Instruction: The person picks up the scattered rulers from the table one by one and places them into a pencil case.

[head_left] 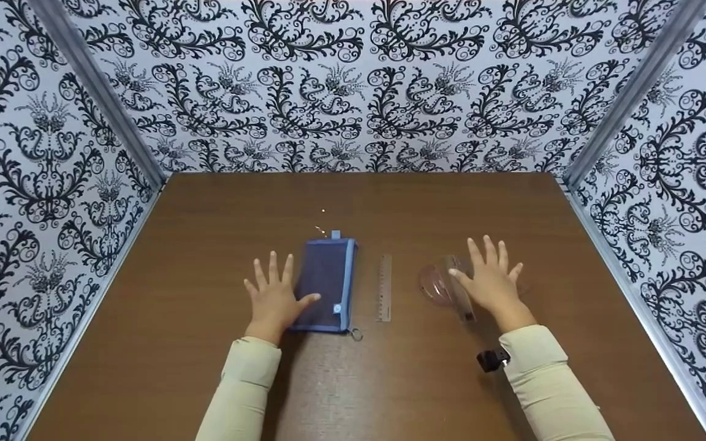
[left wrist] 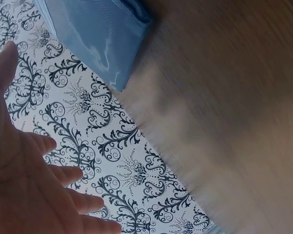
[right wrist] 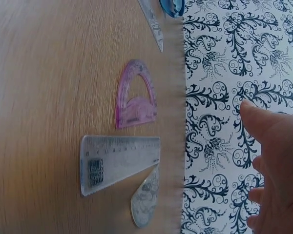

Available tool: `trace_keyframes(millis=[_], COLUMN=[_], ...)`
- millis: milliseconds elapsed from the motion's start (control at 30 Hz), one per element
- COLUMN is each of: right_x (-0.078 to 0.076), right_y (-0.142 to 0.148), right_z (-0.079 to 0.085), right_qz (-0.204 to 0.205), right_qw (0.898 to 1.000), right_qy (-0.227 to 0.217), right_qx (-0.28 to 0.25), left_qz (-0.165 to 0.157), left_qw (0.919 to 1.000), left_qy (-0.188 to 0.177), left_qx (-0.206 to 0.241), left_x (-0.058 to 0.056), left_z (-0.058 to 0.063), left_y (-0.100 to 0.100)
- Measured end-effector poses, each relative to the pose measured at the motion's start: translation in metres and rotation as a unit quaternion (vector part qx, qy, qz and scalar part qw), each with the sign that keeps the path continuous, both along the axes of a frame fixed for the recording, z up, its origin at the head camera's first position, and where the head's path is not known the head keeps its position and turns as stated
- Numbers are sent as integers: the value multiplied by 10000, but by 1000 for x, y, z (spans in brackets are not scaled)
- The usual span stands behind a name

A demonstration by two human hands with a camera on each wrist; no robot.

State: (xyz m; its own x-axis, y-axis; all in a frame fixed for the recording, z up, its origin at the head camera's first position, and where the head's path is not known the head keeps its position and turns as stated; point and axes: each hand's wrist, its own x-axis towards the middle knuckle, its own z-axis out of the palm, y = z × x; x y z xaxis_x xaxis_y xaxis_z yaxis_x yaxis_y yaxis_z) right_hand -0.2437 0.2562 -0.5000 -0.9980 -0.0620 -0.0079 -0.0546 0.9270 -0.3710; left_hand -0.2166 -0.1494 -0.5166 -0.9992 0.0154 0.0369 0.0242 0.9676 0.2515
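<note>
In the head view, my left hand (head_left: 274, 300) spreads its fingers at the left side of a blue mesh zip pouch (head_left: 322, 285), the thumb over it. That pouch (left wrist: 97, 39) stands apart from the left palm (left wrist: 29, 185) in the left wrist view. My right hand (head_left: 491, 285) is spread above a clear measuring piece (head_left: 462, 297) and a pink protractor (head_left: 434, 285), holding nothing. The right wrist view shows the protractor (right wrist: 136, 95), the marked clear piece (right wrist: 117, 158), a rounded clear piece (right wrist: 145, 200) and the right hand (right wrist: 283, 165).
Between the pouch and the protractor lies a clear ruler (head_left: 385, 288). A metal ring (head_left: 356, 334) hangs at the pouch's near corner. Patterned walls (head_left: 353, 92) enclose the brown table (head_left: 218, 208) at the back and both sides. A black device (head_left: 491, 359) sits at the right wrist.
</note>
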Motion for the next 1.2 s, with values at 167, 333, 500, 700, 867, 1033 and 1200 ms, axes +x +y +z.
trace_keyframes(millis=[167,333,500,700,867,1033,1200], right_x=[-3,-4,-6,-9,-10,-11,-12], right_y=[-5,-11,-21,-35,-43,-51,-58], right_z=[-1,-4,-8,-12,-13,-14,-14], right_qz=[16,-4,22,92,45,22,6], right_qw=[9999,9996,9990,9981,9972,9960,9940], right_qy=[7,34,53,-67,-68,-106,-60], right_qx=[-154,-267,-433,-611,-743,-887,-1096], left_qz=[57,88,155,157,188,166,167], left_qw=[10000,9995,9982,9971,9965,9960,9954], left_qy=[1,-55,-36,126,91,8,-32], left_qx=[44,301,574,739,812,880,939], left_x=[0,0,0,-2,-5,-7,-7], left_z=[-1,-4,-8,-13,-14,-15,-17], left_y=[1,3,6,11,17,25,31])
